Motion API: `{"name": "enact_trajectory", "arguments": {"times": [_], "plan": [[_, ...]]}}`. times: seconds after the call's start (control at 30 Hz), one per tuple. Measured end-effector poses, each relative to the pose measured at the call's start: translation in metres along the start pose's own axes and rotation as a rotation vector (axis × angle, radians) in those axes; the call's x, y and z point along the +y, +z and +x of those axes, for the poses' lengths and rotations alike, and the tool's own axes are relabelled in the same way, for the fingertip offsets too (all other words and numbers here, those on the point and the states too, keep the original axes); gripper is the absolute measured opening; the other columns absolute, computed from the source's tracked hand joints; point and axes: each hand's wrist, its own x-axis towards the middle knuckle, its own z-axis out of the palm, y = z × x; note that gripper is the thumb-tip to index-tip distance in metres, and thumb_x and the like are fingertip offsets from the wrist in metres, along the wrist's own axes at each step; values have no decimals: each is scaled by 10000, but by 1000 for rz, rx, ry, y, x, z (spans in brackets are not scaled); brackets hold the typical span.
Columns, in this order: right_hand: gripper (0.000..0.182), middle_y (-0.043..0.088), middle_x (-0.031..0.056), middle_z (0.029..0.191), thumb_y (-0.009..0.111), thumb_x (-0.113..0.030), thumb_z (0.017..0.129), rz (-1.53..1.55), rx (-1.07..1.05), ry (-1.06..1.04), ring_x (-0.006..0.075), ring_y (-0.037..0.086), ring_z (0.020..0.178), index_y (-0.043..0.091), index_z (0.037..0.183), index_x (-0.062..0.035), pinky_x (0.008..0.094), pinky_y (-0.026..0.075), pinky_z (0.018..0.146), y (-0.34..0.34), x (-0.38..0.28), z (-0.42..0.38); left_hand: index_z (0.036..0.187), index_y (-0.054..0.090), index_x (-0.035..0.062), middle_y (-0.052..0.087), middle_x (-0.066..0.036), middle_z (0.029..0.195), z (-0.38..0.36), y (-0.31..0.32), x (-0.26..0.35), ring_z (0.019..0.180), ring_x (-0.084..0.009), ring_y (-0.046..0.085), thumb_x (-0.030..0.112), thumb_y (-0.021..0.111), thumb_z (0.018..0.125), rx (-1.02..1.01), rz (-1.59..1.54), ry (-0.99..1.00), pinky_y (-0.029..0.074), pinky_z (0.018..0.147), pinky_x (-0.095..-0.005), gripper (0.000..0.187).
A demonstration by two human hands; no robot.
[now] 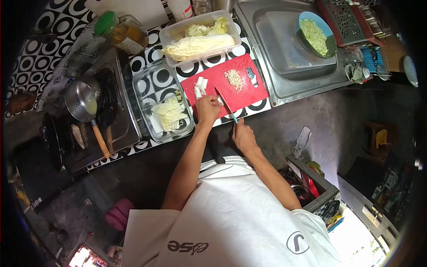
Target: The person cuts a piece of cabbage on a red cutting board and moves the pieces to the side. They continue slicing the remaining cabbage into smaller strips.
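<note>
Seen from above, a white T-shirt with dark lettering (231, 213) fills the near centre, and two bare forearms reach forward from its short sleeves, angling inward to meet over a kitchen counter. The right hand (244, 135), just off the counter's near edge, is closed in a fist-like grip around the light blue handle of a knife (227, 107), wrist fairly straight, back of the hand facing up. A little farther and to the left, the left hand (209, 109) bends down at the wrist onto a red cutting board (249, 99), its fingers curled together and pinching a small white piece beside the blade; the fingertips are partly hidden. The knife slants far and left from the right hand, across the board's near half. Left of the board, a clear rectangular dish (175, 134) holds pale cabbage leaves (170, 113). Farther left, a metal saucepan with a wooden handle (81, 102) sits on a stove. On the board beyond the left hand lie white chopped chunks (202, 83), and to their right a pile of thin pale strips (233, 80). Beyond the board, a plastic container (209, 54) holds a long napa cabbage piece (198, 46). At far right, by the sink (307, 92), a light blue bowl (327, 29) holds shredded green vegetable (314, 38).
</note>
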Motion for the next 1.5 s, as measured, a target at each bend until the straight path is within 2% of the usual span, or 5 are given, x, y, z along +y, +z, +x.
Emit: {"name": "enact_trajectory", "arguments": {"times": [0.4,0.87,1.0,1.1,1.5], "plan": [[288,588,343,900,427,-145,889,55,-61,5,478,574,916,436,1040,99,507,465,803,-22,-36,2,841,687,-27,680,-133,739,3,-8,10,682,-170,663,75,780,622,-53,106,-54,515,657,-274,259],[240,600,328,839,481,-93,823,18,-18,-2,471,595,858,430,981,80,512,480,775,1,-28,12,805,685,-23,674,-146,713,12,-4,-5,668,-189,671,33,719,640,-96,69,-59,521,640,-279,177],[237,599,327,841,481,-95,825,38,32,-30,475,595,849,429,979,77,518,477,770,5,-24,15,786,674,-36,665,-159,692,3,-8,18,650,-202,667,8,690,648,-41,102,-45,519,624,-286,146],[229,596,334,840,472,-103,835,47,3,14,476,594,847,433,972,77,524,473,767,5,-18,9,832,676,-42,681,-136,751,4,-1,4,684,-166,662,30,753,641,-34,81,-39,516,644,-265,218],[289,590,341,910,443,-146,873,38,-60,-14,464,584,921,476,1025,98,504,474,803,-23,-36,11,850,703,11,678,-157,757,4,-9,3,695,-212,675,92,724,650,-36,92,-84,514,676,-286,217]]}}
